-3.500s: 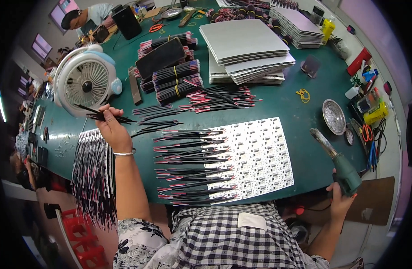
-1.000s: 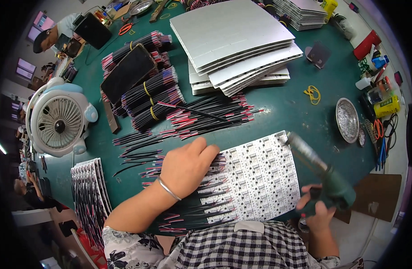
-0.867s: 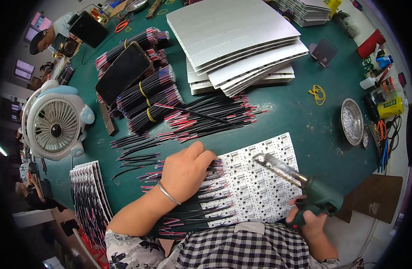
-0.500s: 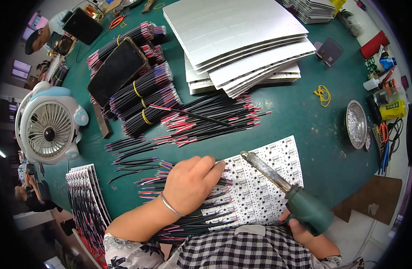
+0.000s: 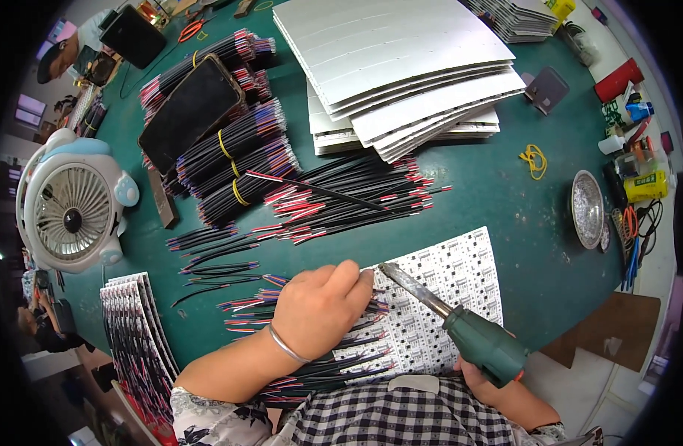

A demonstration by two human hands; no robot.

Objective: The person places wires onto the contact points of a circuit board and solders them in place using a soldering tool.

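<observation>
A white circuit board sheet [image 5: 456,297], printed with rows of small black parts, lies in front of me. Short black wires with red, white and blue ends [image 5: 248,306] stick out from its left side. My left hand [image 5: 319,308] rests over that side, thumb and fingers pinched together near the far edge; whatever they pinch is hidden. My right hand [image 5: 477,380] is closed round the green handle of a soldering iron [image 5: 484,346], partly hidden behind it. The iron's tip points to the far left, close beside my left fingertips.
Loose wires [image 5: 349,197] and banded wire bundles [image 5: 233,156] lie beyond, with a phone [image 5: 192,111] on top. White board sheets [image 5: 393,52] are stacked at the back. A fan [image 5: 72,212] and wired boards [image 5: 133,327] stand left, a metal bowl [image 5: 588,212] right.
The soldering iron and my right hand have moved left, bringing the tip closer to my left fingertips. My left hand stays pinched at about the same spot on the board.
</observation>
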